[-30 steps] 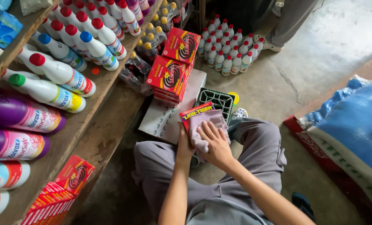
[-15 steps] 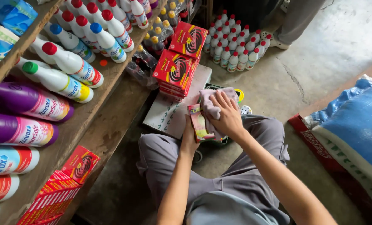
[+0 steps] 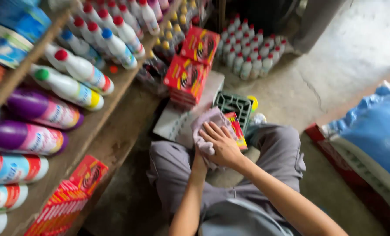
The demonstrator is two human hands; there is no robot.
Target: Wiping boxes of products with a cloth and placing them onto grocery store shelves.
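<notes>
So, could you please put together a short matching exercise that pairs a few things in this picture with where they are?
Things:
1. pale purple cloth
2. purple bottles
3. group of small white bottles with red caps
4. green crate

Places:
A. standing on the concrete floor at the back
B. lying on their sides on the wooden shelf at the left
C. under the right hand, pressed on a small red box
D. on the floor, just beyond the knees

Pairs: 1-C, 2-B, 3-A, 4-D
</notes>
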